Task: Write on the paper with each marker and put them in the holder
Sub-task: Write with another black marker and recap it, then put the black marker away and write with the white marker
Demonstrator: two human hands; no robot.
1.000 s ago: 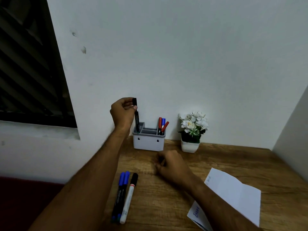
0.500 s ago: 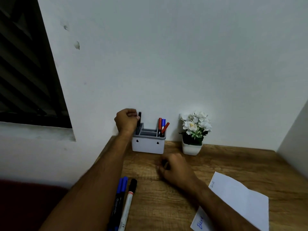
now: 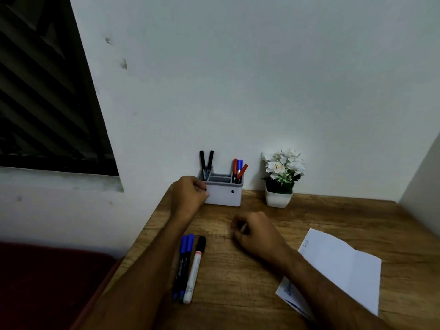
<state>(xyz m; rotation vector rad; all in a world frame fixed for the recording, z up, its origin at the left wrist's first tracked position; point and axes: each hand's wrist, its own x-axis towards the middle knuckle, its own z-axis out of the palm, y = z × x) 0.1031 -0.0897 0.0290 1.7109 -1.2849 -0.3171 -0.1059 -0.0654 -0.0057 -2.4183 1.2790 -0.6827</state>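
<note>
Three markers [image 3: 188, 265] lie side by side at lower centre on the table [image 3: 238, 294]: light, stiff, smooth barrels, best pinched mid-barrel. Left hand [image 3: 189, 195] is curled and empty beside the holder [image 3: 223, 192]; right hand [image 3: 252, 232] is loosely fisted, contents unclear. Paper [image 3: 338, 270] lies lower right.
</note>
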